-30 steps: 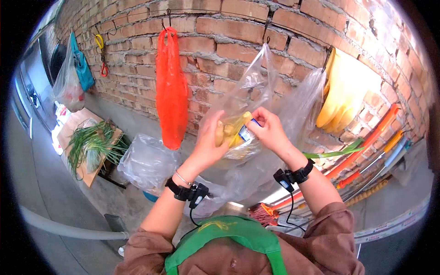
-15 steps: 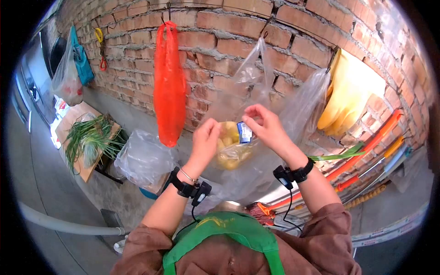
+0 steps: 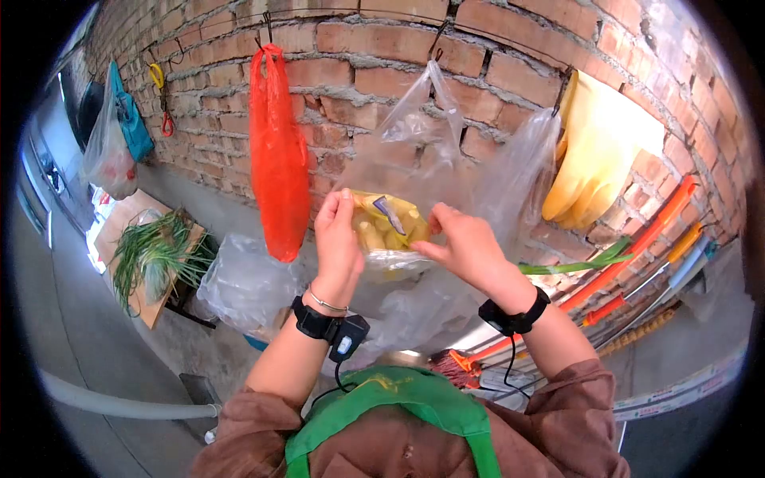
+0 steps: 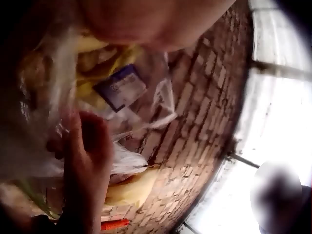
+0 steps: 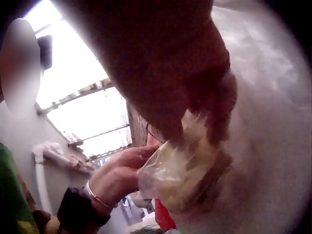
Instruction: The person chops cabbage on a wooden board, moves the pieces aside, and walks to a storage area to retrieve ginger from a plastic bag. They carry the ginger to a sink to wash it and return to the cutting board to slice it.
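A clear bag of pale yellow, lumpy pieces (image 3: 373,237) is held between both hands in front of the brick wall. On its upper part is a blue and white label (image 3: 389,213), which the left wrist view also shows as a blue-edged label (image 4: 121,87). My left hand (image 3: 338,243) pinches the bag's left edge between thumb and fingers. At the right edge my right hand (image 3: 470,248) pinches the plastic, with thumb and fingers bent round it. Behind the bag hangs a large clear plastic bag (image 3: 414,131) on a hook.
A red bag (image 3: 279,159) hangs left of the hands; another clear bag (image 3: 518,159) and yellow gloves (image 3: 586,159) hang at the right. Long orange-handled tools (image 3: 637,247) lean beyond them. Green stalks (image 3: 155,251) lie on a board at the left, near a plastic-covered container (image 3: 247,283).
The bag of yellow pieces has turned, its label now slanted. My left hand has moved left and upright along its edge; the right hand has come lower, to its right edge.
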A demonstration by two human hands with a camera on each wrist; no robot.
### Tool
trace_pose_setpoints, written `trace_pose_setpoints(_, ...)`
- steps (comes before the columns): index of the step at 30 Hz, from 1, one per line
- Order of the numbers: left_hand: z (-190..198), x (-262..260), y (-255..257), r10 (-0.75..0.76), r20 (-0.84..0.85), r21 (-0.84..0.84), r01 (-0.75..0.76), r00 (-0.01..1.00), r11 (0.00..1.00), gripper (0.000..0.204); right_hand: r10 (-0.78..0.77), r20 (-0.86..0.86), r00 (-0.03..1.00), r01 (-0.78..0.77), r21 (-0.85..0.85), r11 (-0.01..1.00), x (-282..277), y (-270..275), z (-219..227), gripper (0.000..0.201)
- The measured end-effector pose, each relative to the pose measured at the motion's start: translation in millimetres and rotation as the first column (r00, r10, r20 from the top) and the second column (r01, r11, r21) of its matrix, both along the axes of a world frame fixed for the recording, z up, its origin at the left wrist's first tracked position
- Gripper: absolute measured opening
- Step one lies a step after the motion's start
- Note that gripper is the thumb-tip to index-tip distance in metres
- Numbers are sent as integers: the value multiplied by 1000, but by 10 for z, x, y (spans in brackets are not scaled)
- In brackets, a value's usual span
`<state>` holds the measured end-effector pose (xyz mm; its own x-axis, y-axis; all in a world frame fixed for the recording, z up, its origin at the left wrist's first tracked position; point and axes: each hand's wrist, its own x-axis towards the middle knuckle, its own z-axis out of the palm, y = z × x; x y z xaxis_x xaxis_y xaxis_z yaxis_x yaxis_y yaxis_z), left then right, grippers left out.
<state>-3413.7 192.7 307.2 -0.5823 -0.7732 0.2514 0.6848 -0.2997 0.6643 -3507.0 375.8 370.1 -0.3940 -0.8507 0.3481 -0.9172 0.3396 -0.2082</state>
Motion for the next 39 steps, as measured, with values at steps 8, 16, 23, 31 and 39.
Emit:
trace_pose_setpoints(8,-152,-25,141,-82,94,67,76,992,995,19,-29,-143,989,-17,-312,950,96,-253,-179,49)
trace_pose_setpoints(16,-186,13,243,79,204,-260,-24,976,965,21,40,-123,992,-85,-387,918,65,-440,-310,36)
trace_pose_setpoints(23,-81,120,327,-123,91,-92,131,988,987,20,138,154,978,-58,-436,898,-189,-539,-470,28)
trace_pose_setpoints(31,-38,260,-53,-69,124,-241,98,990,966,20,-41,276,960,181,-504,845,-407,-375,-282,22)
trace_pose_setpoints(39,-159,196,-21,231,447,-651,136,864,747,13,203,557,805,166,-541,825,-602,-409,-562,12)
